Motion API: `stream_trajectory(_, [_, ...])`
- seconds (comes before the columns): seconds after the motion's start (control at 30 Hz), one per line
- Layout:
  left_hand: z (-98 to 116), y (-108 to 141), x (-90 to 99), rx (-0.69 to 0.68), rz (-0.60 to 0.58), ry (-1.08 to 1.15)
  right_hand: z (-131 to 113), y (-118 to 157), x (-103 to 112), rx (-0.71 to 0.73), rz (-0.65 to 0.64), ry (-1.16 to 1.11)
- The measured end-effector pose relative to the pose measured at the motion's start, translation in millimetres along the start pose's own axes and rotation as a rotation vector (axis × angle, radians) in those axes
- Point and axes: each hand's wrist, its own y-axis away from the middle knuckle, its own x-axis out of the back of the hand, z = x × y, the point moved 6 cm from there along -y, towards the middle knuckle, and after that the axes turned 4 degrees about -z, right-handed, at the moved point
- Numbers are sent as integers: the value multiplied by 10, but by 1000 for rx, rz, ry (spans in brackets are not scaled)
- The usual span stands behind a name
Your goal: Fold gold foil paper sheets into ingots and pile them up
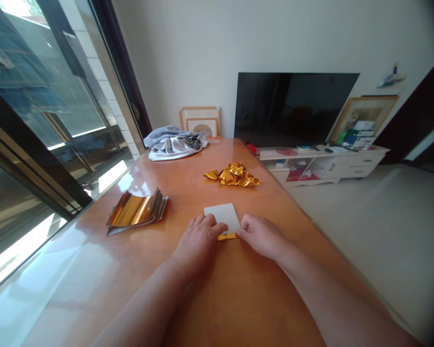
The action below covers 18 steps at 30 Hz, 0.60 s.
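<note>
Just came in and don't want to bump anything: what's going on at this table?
A person has both hands on a pale sheet with a gold folded edge, flat on the table. The left hand presses it, and the right hand is at its right corner. Crumpled gold pieces lie beyond, and a stack of gold sheets sits off to the left.

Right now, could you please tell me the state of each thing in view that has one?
Paper, pale side up, gold strip along near edge
Sheet stack, gold side up, bowed
Gold foil, crinkled, heaped
Cloth, bunched up
Television, screen dark
Left hand, resting on paper
Right hand, fingers closed at paper's near corner
</note>
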Motion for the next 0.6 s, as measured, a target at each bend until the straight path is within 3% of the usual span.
stream_trajectory(0.17, [169, -16, -32, -121, -85, -55, -12, -2, 5, -7, -7, 9])
stream_trajectory(0.33, [202, -13, -70, -125, -131, -18, -15, -4, 27, -32, -3, 29])
stream_trajectory(0.6, [178, -9, -79, -101, -110, 63, 58, 16, 93, -99, -6, 61])
